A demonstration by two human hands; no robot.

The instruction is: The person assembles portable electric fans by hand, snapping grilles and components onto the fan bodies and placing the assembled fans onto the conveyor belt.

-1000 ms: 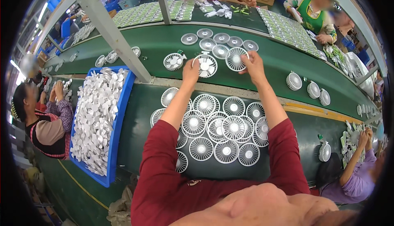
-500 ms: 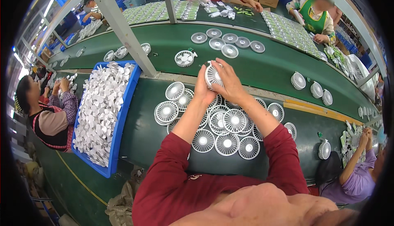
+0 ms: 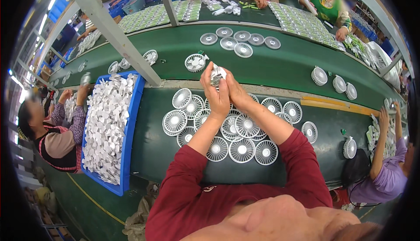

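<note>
One white, round plastic fan casing (image 3: 217, 75), clasped between left hand (image 3: 213, 94) and right hand (image 3: 236, 94), over the green conveyor belt's (image 3: 275, 68) near edge; likely light, stiff, brittle-ribbed, best gripped by its rim. Nearer: many white, spoked plastic grilles (image 3: 241, 151).

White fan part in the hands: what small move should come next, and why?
Perhaps turn the white fan part slightly to check its edge: the left hand and right hand are cupped around it, hiding much of its rim.
</note>
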